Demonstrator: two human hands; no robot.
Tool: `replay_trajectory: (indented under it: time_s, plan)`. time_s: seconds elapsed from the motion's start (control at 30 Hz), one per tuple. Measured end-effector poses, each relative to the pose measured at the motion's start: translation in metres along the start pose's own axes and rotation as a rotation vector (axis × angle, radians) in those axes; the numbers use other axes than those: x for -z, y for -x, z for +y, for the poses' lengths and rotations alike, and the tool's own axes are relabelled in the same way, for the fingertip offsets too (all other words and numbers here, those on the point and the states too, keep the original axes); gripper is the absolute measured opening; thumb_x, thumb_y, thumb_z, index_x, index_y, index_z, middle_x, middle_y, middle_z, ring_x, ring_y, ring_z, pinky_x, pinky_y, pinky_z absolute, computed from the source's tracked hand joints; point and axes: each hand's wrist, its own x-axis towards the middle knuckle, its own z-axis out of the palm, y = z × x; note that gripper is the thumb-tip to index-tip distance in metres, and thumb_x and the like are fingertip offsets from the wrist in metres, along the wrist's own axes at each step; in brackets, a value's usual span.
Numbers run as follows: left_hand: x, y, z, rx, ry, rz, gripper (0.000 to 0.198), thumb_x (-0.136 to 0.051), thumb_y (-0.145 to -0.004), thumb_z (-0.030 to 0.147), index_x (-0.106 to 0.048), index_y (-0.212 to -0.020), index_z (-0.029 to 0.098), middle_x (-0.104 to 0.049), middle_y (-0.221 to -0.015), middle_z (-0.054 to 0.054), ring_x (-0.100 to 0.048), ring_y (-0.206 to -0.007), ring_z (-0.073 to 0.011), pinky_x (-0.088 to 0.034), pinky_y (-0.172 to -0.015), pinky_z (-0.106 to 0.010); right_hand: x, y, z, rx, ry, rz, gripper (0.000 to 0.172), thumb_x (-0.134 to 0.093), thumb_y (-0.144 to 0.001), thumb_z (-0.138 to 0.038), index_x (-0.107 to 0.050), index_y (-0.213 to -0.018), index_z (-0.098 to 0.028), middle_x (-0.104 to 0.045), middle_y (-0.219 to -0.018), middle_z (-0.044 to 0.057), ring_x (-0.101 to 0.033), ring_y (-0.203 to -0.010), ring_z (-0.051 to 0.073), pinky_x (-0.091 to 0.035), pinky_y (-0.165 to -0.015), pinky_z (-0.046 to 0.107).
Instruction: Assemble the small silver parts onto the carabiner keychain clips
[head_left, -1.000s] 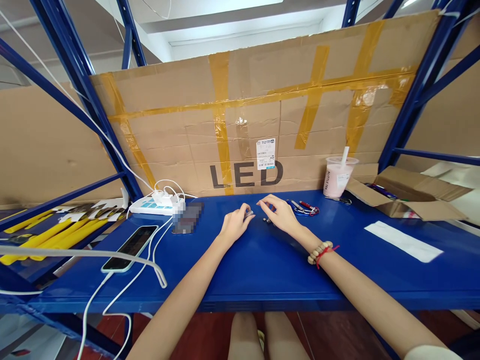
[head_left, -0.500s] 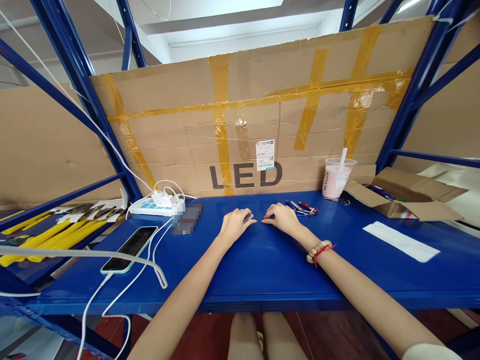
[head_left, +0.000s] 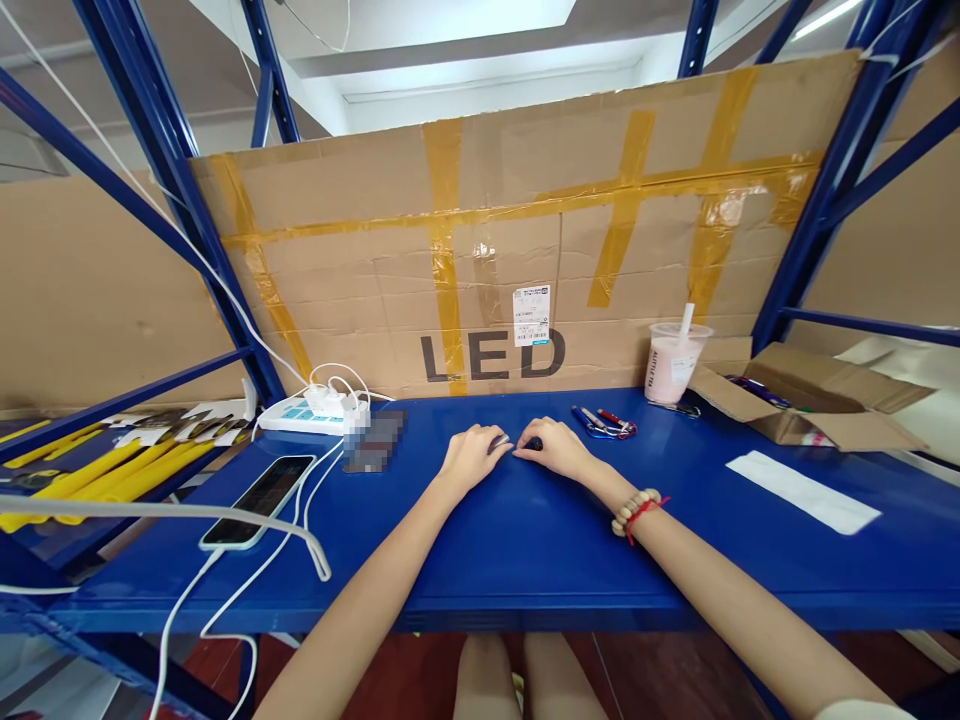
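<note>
Both of my hands rest low over the middle of the blue shelf top, their fingertips close together. My left hand [head_left: 472, 456] is closed, with a small greyish piece [head_left: 498, 441] showing between thumb and fingers. A small black piece [head_left: 533, 443] is pinched in my right hand [head_left: 561, 448], which has a beaded bracelet at its wrist. Fingers cover most of both pieces, so their kind cannot be made out. Just beyond my right hand lie several slim blue, silver and red pieces with looped ends [head_left: 603, 424].
On the left are a phone [head_left: 259, 500] on a cable, a white power strip [head_left: 311, 415] and a blurred dark item [head_left: 375, 441]. To the right stand a pink drink cup [head_left: 673, 365], an open cardboard box [head_left: 806, 395] and a white strip [head_left: 802, 491]. Taped cardboard [head_left: 352, 290] forms the back.
My fingertips have come a little closer together. The black piece in my right hand now shows more clearly. The view has tilted slightly upward.
</note>
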Motion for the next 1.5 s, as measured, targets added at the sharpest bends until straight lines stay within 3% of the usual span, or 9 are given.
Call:
replay_trajectory:
  time_s: [0.13,0.3,0.53,0.73,0.9,1.0,1.13,1.27,1.5]
  plan:
    - [0.001,0.0,0.001,0.01,-0.014,-0.008,0.024,-0.042,-0.089,0.039,-0.059,-0.089,0.022,-0.065,-0.079,0.001,-0.057,-0.077,-0.0161,-0.04,-0.061,-0.022,0.004,-0.001,-0.003,0.066,-0.026,0.147,0.017,-0.058,-0.081,-0.037,-0.067,-0.078,-0.023,-0.066,-0.09,0.002,-0.056,-0.087,0.018,-0.039,-0.078,0.033]
    - [0.0,0.0,0.002,0.016,-0.033,-0.009,0.026,-0.04,-0.09,0.04,-0.058,-0.091,0.021,-0.064,-0.079,-0.001,-0.058,-0.078,-0.0161,-0.04,-0.062,-0.021,0.008,0.0,-0.011,0.152,-0.241,0.338,0.019,-0.054,-0.083,-0.035,-0.066,-0.081,-0.02,-0.064,-0.087,0.002,-0.058,-0.084,0.014,-0.043,-0.074,0.026]
    - [-0.003,0.001,0.002,0.016,-0.026,0.027,0.026,-0.038,-0.091,0.038,-0.057,-0.096,0.022,-0.063,-0.077,-0.001,-0.059,-0.075,-0.0164,-0.041,-0.062,-0.022,0.004,0.0,-0.014,0.148,-0.37,0.307,0.021,-0.058,-0.08,-0.038,-0.067,-0.076,-0.02,-0.063,-0.084,0.002,-0.058,-0.076,0.013,-0.043,-0.059,0.022]
    - [-0.004,0.0,0.002,0.052,-0.039,0.03,0.023,-0.039,-0.09,0.035,-0.058,-0.098,0.023,-0.063,-0.078,-0.001,-0.059,-0.074,-0.0159,-0.041,-0.064,-0.022,0.005,0.001,-0.017,0.185,-0.36,0.286,0.025,-0.054,-0.082,-0.04,-0.069,-0.077,-0.022,-0.064,-0.088,0.003,-0.059,-0.079,0.013,-0.044,-0.059,0.021]
    - [-0.001,-0.001,0.002,0.107,-0.059,0.047,0.024,-0.04,-0.09,0.037,-0.058,-0.09,0.021,-0.064,-0.075,-0.001,-0.059,-0.076,-0.0163,-0.039,-0.06,-0.022,0.008,0.003,-0.017,0.186,-0.242,0.246,0.025,-0.046,-0.087,-0.035,-0.067,-0.095,-0.023,-0.064,-0.092,0.002,-0.059,-0.082,0.012,-0.045,-0.067,0.022]
    - [-0.001,-0.001,0.003,0.118,-0.049,0.063,0.026,-0.041,-0.089,0.041,-0.058,-0.09,0.022,-0.064,-0.073,0.001,-0.058,-0.074,-0.0156,-0.038,-0.059,-0.022,0.013,0.003,-0.013,0.114,-0.106,0.228,0.023,-0.048,-0.086,-0.032,-0.067,-0.094,-0.022,-0.065,-0.092,0.002,-0.059,-0.083,0.013,-0.044,-0.069,0.023]
    - [0.0,0.0,0.004,0.126,-0.026,0.066,0.027,-0.04,-0.089,0.043,-0.058,-0.089,0.023,-0.064,-0.071,0.001,-0.058,-0.072,-0.0149,-0.037,-0.059,-0.021,0.023,0.002,-0.006,-0.12,0.047,0.2,0.021,-0.05,-0.085,-0.032,-0.069,-0.086,-0.024,-0.067,-0.093,0.001,-0.062,-0.081,0.015,-0.041,-0.059,0.022]
    - [0.001,0.0,0.005,0.123,-0.018,0.069,0.029,-0.039,-0.089,0.043,-0.059,-0.089,0.022,-0.064,-0.07,0.001,-0.058,-0.071,-0.0149,-0.037,-0.059,-0.021,0.032,0.002,-0.001,-0.308,0.115,0.181,0.024,-0.05,-0.084,-0.037,-0.07,-0.085,-0.024,-0.069,-0.09,0.002,-0.063,-0.085,0.019,-0.041,-0.06,0.024]
    - [0.002,0.0,0.007,0.123,-0.015,0.071,0.029,-0.038,-0.089,0.042,-0.059,-0.089,0.022,-0.064,-0.067,0.0,-0.059,-0.069,-0.0154,-0.037,-0.057,-0.022,0.023,0.001,0.006,-0.333,0.102,0.126,0.026,-0.053,-0.08,-0.043,-0.071,-0.081,-0.024,-0.072,-0.083,0.003,-0.065,-0.08,0.02,-0.044,-0.063,0.026]
